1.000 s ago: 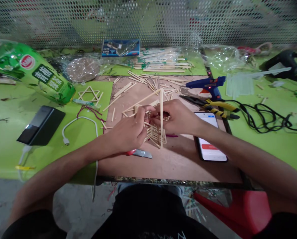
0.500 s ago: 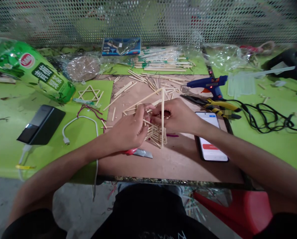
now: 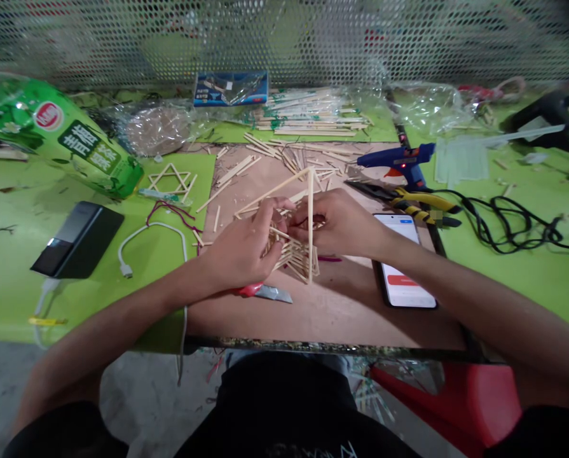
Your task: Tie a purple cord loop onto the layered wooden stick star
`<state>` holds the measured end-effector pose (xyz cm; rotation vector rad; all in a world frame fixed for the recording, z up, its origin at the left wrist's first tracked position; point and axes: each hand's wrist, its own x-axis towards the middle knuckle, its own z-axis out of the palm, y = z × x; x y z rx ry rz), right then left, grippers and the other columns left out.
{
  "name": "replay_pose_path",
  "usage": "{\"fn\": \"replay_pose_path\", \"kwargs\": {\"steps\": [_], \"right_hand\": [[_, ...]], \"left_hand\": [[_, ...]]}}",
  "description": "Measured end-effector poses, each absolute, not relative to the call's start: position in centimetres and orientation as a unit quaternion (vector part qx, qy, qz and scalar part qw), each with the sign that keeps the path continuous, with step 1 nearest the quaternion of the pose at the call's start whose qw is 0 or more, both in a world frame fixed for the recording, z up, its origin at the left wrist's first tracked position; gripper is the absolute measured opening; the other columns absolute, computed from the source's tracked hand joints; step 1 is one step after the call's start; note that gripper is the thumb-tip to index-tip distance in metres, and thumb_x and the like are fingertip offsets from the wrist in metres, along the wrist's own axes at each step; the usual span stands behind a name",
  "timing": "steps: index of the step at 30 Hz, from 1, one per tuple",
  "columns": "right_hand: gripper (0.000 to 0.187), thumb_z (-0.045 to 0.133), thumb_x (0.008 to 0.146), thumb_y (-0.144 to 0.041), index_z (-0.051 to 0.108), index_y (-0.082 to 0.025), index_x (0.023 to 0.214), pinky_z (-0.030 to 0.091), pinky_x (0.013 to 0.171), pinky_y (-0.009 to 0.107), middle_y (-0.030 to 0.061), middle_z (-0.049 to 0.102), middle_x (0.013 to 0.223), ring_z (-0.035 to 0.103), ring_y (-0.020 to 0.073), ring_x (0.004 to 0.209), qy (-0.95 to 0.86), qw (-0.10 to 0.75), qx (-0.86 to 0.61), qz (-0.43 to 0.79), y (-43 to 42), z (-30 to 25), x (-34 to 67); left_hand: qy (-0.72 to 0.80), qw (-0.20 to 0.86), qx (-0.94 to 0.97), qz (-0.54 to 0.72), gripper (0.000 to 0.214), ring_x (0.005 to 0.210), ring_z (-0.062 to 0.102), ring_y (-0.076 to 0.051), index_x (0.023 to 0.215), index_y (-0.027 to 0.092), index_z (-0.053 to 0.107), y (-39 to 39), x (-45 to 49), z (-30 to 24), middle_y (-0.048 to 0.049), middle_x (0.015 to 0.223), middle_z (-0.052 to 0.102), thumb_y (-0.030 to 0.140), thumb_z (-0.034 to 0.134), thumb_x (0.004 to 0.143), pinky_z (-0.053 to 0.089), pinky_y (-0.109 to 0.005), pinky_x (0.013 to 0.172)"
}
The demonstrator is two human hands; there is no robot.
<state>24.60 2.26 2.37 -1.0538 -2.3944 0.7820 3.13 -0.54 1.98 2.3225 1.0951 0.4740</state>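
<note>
A model built of thin wooden sticks (image 3: 299,254) stands on the brown board (image 3: 332,312) in the middle of the table. My left hand (image 3: 243,248) grips its left side with the fingers curled round the sticks. My right hand (image 3: 339,222) pinches its upper right part, just behind one long upright stick (image 3: 309,191). Both hands meet over the model and hide most of its middle. A red-handled utility knife (image 3: 267,292) lies under my left wrist.
A phone (image 3: 403,280) with a lit screen lies right of the model. A blue glue gun (image 3: 401,160), yellow-handled pliers (image 3: 420,205) and black cable (image 3: 508,229) sit further right. Loose sticks (image 3: 308,117) pile at the back. A green bag (image 3: 60,143), power bank (image 3: 77,240) and stick star (image 3: 170,178) lie left.
Both hands stay on the stick model; the fingers shift slightly and the model sits marginally higher in view. Nothing is let go or picked up.
</note>
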Motion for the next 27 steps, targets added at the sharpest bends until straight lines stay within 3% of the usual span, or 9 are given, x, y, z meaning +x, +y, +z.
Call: {"fn": "replay_pose_path", "kwargs": {"steps": [3, 8, 14, 18, 23, 27], "right_hand": [[0.014, 0.064, 0.085, -0.022, 0.077, -0.017, 0.084, 0.037, 0.061, 0.023, 0.0005, 0.070, 0.073, 0.055, 0.0082, 0.061, -0.854, 0.223, -0.366, 0.295, 2.3, 2.2, 24.7], [0.013, 0.063, 0.084, -0.018, 0.076, -0.017, 0.082, 0.036, 0.060, 0.022, -0.0004, 0.067, 0.071, 0.054, 0.0081, 0.061, -0.862, 0.212, -0.345, 0.305, 2.4, 2.3, 24.9], [0.014, 0.063, 0.084, -0.018, 0.077, -0.019, 0.086, 0.038, 0.062, 0.023, 0.0001, 0.070, 0.076, 0.056, 0.0088, 0.064, -0.861, 0.210, -0.349, 0.304, 2.4, 2.3, 24.9], [0.015, 0.065, 0.080, -0.015, 0.078, -0.018, 0.087, 0.039, 0.063, 0.023, 0.0002, 0.070, 0.076, 0.056, 0.0090, 0.065, -0.860, 0.213, -0.350, 0.305, 2.5, 2.1, 24.9], [0.013, 0.065, 0.080, -0.015, 0.077, -0.017, 0.084, 0.038, 0.061, 0.022, 0.0002, 0.070, 0.075, 0.056, 0.0090, 0.063, -0.858, 0.211, -0.349, 0.311, 2.6, 2.1, 25.0], [0.011, 0.066, 0.080, -0.017, 0.076, -0.017, 0.083, 0.039, 0.062, 0.022, 0.0007, 0.071, 0.077, 0.057, 0.0092, 0.064, -0.856, 0.222, -0.349, 0.310, 2.6, 2.0, 25.0]], "left_hand": [[0.404, 0.233, 0.862, 0.201, 0.054, 0.075, 0.066, -0.014, 0.135, 0.022, 0.034, -0.7, 3.0, 1.7, -0.0072, 0.120, 0.065, 0.017, 0.057, 0.087, 0.051, -0.029, 0.063], [0.370, 0.189, 0.884, 0.214, 0.043, 0.087, 0.070, -0.016, 0.129, 0.023, 0.040, -0.9, 2.5, 1.3, -0.0012, 0.103, 0.071, 0.016, 0.056, 0.090, 0.055, -0.032, 0.078], [0.364, 0.156, 0.890, 0.227, 0.039, 0.084, 0.070, -0.016, 0.127, 0.022, 0.045, -1.1, 2.5, 1.1, -0.0016, 0.100, 0.072, 0.020, 0.058, 0.090, 0.056, -0.032, 0.078], [0.397, 0.187, 0.864, 0.247, 0.037, 0.082, 0.070, -0.016, 0.122, 0.021, 0.049, -1.4, 3.1, 1.2, -0.0009, 0.092, 0.073, 0.023, 0.063, 0.088, 0.056, -0.033, 0.078], [0.432, 0.295, 0.809, 0.269, 0.040, 0.077, 0.068, -0.013, 0.120, 0.020, 0.048, -1.5, 3.7, 1.4, 0.0004, 0.091, 0.071, 0.014, 0.063, 0.083, 0.056, -0.030, 0.075], [0.448, 0.319, 0.789, 0.275, 0.042, 0.076, 0.067, -0.013, 0.119, 0.020, 0.048, -1.6, 3.9, 1.6, 0.0014, 0.087, 0.070, 0.011, 0.063, 0.081, 0.055, -0.030, 0.076]]}}
